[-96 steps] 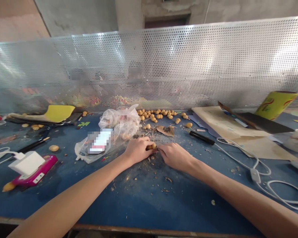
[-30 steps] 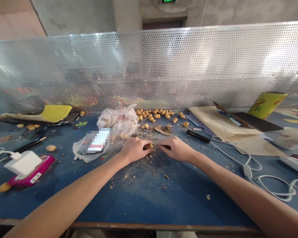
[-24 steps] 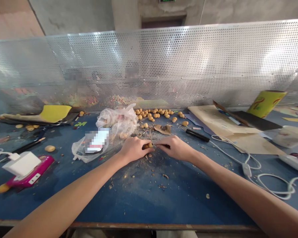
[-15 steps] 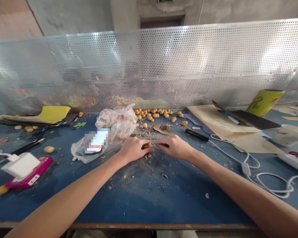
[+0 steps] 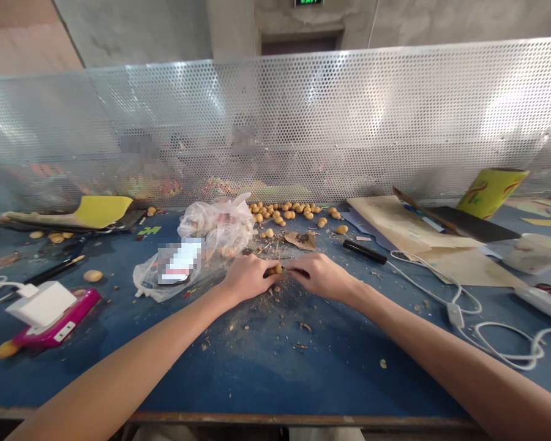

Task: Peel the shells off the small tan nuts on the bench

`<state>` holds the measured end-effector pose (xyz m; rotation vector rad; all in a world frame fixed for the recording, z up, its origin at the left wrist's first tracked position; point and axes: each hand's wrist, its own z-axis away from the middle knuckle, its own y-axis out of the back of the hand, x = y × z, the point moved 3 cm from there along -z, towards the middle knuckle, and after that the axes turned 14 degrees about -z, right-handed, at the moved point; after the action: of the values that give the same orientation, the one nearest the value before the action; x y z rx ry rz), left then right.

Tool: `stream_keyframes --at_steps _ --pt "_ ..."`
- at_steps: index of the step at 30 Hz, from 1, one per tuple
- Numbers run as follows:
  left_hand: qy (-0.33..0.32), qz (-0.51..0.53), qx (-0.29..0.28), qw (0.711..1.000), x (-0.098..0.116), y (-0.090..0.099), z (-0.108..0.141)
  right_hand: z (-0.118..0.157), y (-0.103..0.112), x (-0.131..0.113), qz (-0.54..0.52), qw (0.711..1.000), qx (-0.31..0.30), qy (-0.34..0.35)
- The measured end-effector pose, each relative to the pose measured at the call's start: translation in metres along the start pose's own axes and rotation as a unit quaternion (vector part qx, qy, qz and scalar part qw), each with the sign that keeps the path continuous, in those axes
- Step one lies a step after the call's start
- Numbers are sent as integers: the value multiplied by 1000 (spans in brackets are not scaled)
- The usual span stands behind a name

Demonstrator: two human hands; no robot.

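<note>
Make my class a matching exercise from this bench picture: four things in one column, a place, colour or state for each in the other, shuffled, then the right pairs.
Things
1. left hand
2. charger
3. rod
4. loose gourds at the back

Place, colour or state
A. black, with a white cord at one end
B. at the foot of the perforated screen
C. holding a small gourd
D. white, on the pink power strip

Right pairs: 1-C, 2-D, 3-A, 4-B
</note>
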<state>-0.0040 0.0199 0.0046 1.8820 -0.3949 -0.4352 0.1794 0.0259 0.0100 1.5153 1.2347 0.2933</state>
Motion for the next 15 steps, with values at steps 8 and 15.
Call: stream_keyframes --at_steps 8,15 --pt "-10 3 -13 1000 1 2 0 1 5 -6 26 998 20 -53" --pt "-9 -14 0 1000 4 2 0 0 0 -1 36 994 32 -95"
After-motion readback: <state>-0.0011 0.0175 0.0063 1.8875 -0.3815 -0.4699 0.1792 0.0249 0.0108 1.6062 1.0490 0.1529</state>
